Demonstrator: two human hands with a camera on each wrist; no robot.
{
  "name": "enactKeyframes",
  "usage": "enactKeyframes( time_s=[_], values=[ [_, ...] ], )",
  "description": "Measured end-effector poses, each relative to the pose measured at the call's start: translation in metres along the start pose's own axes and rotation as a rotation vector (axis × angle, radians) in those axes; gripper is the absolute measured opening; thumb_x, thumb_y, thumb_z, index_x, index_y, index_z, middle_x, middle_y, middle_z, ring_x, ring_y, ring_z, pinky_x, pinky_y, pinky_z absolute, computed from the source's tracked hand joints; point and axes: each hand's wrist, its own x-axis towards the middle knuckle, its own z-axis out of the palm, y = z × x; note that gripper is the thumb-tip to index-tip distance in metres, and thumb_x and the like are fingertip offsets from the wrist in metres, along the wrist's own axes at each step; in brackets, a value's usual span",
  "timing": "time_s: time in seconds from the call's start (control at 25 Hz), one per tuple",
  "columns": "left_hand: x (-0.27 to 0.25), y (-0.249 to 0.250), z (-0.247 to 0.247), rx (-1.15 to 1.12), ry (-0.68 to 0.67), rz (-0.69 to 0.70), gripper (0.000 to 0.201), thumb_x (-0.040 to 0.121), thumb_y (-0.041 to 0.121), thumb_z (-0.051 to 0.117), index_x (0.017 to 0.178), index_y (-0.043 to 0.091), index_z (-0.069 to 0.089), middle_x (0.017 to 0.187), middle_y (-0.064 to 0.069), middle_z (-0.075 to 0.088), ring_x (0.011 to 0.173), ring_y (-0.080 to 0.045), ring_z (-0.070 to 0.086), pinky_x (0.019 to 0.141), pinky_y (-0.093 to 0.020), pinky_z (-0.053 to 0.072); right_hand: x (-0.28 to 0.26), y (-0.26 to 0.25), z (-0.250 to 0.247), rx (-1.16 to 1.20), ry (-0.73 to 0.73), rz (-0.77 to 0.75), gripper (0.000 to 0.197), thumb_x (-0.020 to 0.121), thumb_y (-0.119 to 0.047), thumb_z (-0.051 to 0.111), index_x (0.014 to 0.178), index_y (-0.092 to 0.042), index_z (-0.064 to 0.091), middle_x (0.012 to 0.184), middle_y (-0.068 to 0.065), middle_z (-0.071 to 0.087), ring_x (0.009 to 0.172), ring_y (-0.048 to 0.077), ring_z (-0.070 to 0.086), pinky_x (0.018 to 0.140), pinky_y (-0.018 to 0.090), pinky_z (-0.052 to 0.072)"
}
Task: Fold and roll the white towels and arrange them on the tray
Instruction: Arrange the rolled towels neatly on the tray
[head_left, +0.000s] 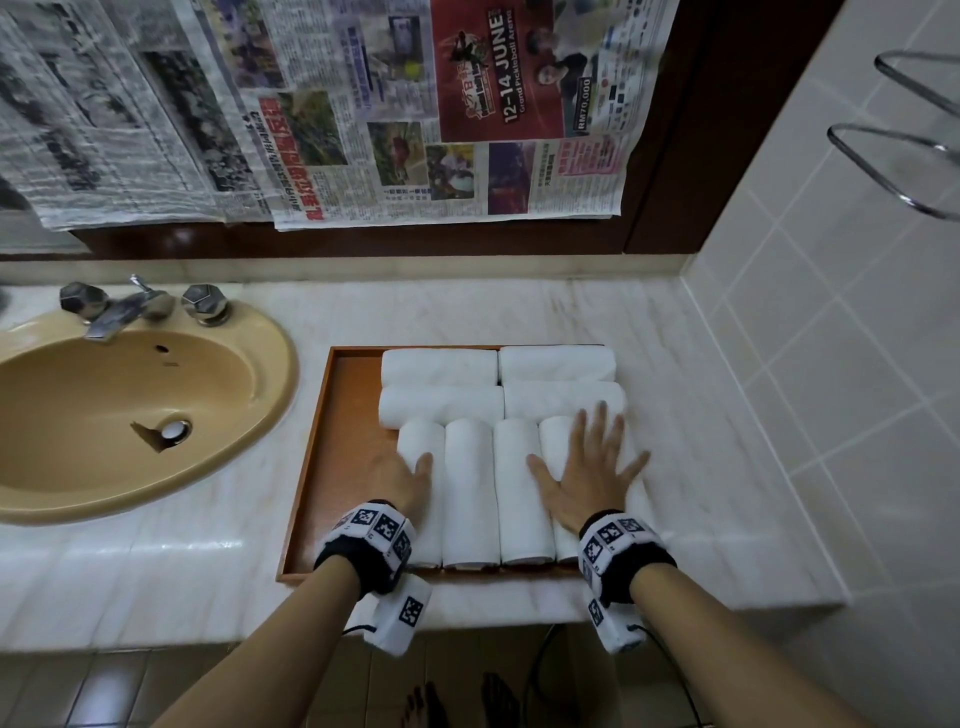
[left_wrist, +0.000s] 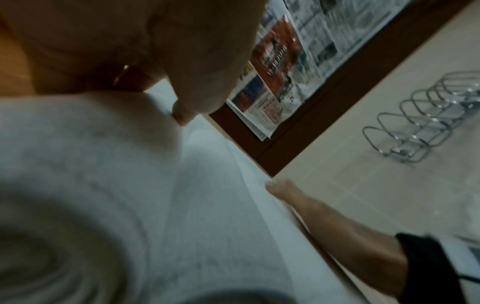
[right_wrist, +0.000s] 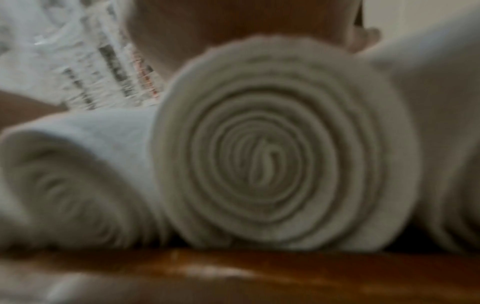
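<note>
Marble tabletop (head_left: 675, 332) is carrying a wooden tray (head_left: 332, 447) just right of the sink (head_left: 130, 410). Eight rolled white towels (head_left: 467, 493) are lying on the tray, four across the far side, four lengthwise near. The left hand (head_left: 400, 480) is pressing flat against the leftmost near roll; the right hand (head_left: 589, 470) is resting spread-fingered on the rightmost, gripping nothing.

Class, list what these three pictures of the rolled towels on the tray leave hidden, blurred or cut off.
1. Head view: the right hand covers the rightmost rolled white towel.
2. Head view: the left hand lies at the leftmost roll; its fingers are hidden.
3. Right wrist view: blurred; roll ends show, the hand is barely visible.
4. Head view: the orange wooden tray; its right rim is hidden by towels.
</note>
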Motion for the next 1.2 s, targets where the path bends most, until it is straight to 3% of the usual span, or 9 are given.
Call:
enactKeyframes(
  time_s=[0.12,0.24,0.44,0.6,0.68,0.8,0.96,1.08,1.2],
  values=[
    [-0.008,0.003,0.007,0.041,0.034,0.090,0.062,0.103,0.035,0.038,0.150,0.002,0.017,0.153,-0.020,0.028,0.135,-0.037,0.035,0.110,-0.042,0.029,-0.015,-0.029,0.009,-0.073,0.011,-0.407,0.075,0.096,-0.056,0.024,0.151,-0.023,-0.015,0.157,-0.006,-0.028,0.144,0.016,-0.027,0.109,0.062,-0.021],
    [-0.005,-0.007,0.017,-0.013,0.077,0.237,0.057,0.102,0.028,0.040,0.149,0.004,0.020,0.152,-0.019,0.031,0.135,-0.035,0.035,0.110,-0.039,0.029,-0.017,-0.050,0.022,-0.177,-0.031,-0.576,0.063,0.099,-0.044,0.018,0.155,-0.022,-0.001,0.158,-0.010,-0.020,0.147,0.013,-0.017,0.112,0.062,-0.011],
    [0.006,-0.025,0.030,-0.028,0.124,0.292,0.058,0.101,0.030,0.040,0.151,0.008,0.020,0.153,-0.014,0.032,0.137,-0.030,0.034,0.114,-0.039,0.028,-0.014,-0.053,0.039,-0.200,-0.024,-0.531,0.063,0.096,-0.043,0.014,0.154,-0.020,0.016,0.162,-0.008,0.003,0.149,0.014,-0.001,0.112,0.064,-0.003],
    [0.005,-0.023,0.025,-0.027,0.107,0.280,0.061,0.101,0.030,0.039,0.153,0.009,0.013,0.156,-0.014,0.024,0.141,-0.030,0.028,0.116,-0.040,0.023,-0.013,-0.056,0.033,-0.209,-0.078,-0.543,0.066,0.094,-0.045,0.002,0.155,-0.022,-0.001,0.160,-0.010,-0.015,0.147,0.012,-0.017,0.112,0.064,-0.008],
    [-0.004,-0.015,0.021,0.105,0.104,0.291,0.065,0.103,0.033,0.034,0.154,0.009,0.002,0.162,-0.013,0.003,0.149,-0.028,0.007,0.120,-0.040,0.006,-0.012,-0.052,0.025,-0.126,-0.126,-0.543,0.062,0.097,-0.043,0.007,0.154,-0.021,-0.007,0.158,-0.010,-0.023,0.145,0.010,-0.023,0.114,0.060,-0.009],
    [-0.020,0.005,0.031,0.374,0.055,0.517,0.061,0.105,0.035,0.019,0.153,0.012,-0.011,0.159,-0.003,-0.022,0.146,-0.018,-0.021,0.117,-0.039,-0.015,-0.009,-0.037,0.016,-0.054,-0.008,-0.373,0.059,0.100,-0.034,0.016,0.154,-0.016,0.000,0.161,-0.002,-0.014,0.148,0.015,-0.013,0.116,0.058,-0.006],
    [-0.027,0.015,0.059,0.549,-0.032,0.579,0.061,0.104,0.036,0.012,0.152,0.009,-0.015,0.158,-0.006,-0.025,0.146,-0.018,-0.023,0.119,-0.037,-0.014,-0.011,-0.025,0.020,-0.169,-0.005,-0.314,0.070,0.090,-0.042,-0.008,0.154,-0.015,-0.002,0.162,0.000,-0.007,0.149,0.017,-0.007,0.115,0.059,-0.007],
    [-0.022,0.009,0.066,0.605,-0.002,0.566,0.067,0.092,0.043,-0.008,0.149,0.011,-0.019,0.157,-0.004,-0.028,0.144,-0.017,-0.026,0.118,-0.034,-0.016,-0.009,-0.027,0.023,-0.175,0.007,-0.289,0.065,0.094,-0.042,0.000,0.154,-0.016,0.003,0.162,-0.002,-0.003,0.149,0.019,-0.005,0.115,0.061,-0.003],
    [-0.025,0.012,0.067,0.594,-0.003,0.549,0.072,0.086,0.045,-0.013,0.150,0.012,-0.018,0.158,-0.004,-0.027,0.143,-0.015,-0.027,0.116,-0.036,-0.019,-0.008,-0.022,0.015,-0.111,-0.032,-0.327,0.058,0.101,-0.038,0.008,0.154,-0.018,-0.008,0.160,-0.005,-0.016,0.147,0.016,-0.016,0.116,0.057,-0.006]
  ],
)
